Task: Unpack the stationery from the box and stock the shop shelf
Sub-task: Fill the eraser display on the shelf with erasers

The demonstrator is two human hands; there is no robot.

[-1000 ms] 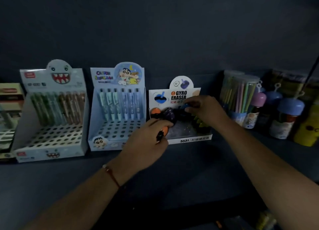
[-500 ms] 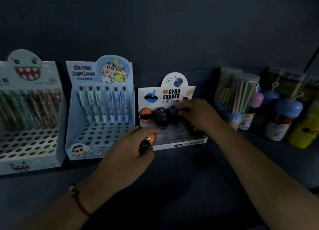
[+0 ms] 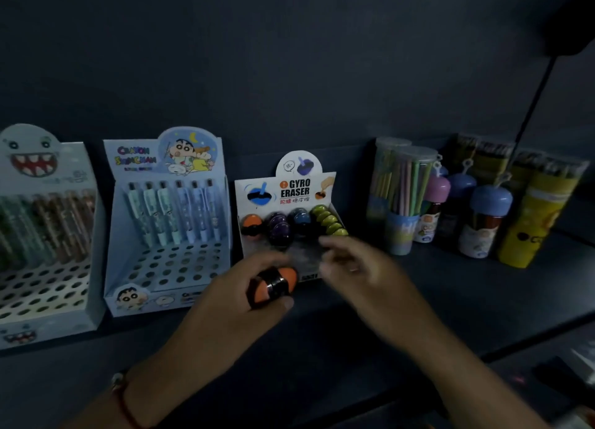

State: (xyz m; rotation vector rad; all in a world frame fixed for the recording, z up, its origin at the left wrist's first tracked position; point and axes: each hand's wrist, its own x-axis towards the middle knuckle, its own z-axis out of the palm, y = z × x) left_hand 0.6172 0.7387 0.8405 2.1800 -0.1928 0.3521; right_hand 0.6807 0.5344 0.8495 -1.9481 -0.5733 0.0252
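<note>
A white "Gyro Eraser" display box (image 3: 286, 190) stands on the dark shelf (image 3: 418, 299). Orange, purple, blue and green gyro erasers (image 3: 328, 222) sit in rows inside it. My left hand (image 3: 231, 303) grips an orange and black gyro eraser (image 3: 273, 283) just in front of the box. My right hand (image 3: 357, 267) hovers blurred over the box's front, fingers loose, holding nothing that I can make out.
A Crayon Shinchan pen display (image 3: 167, 222) and a monster-face pen display (image 3: 42, 235) stand to the left. Tubs of coloured pencils (image 3: 405, 196) and capped containers (image 3: 486, 222) stand to the right. A lower ledge (image 3: 547, 357) runs at the bottom right.
My right hand has pulled back out of the eraser box towards me, leaving the green erasers in a row. My left hand still holds the orange eraser.
</note>
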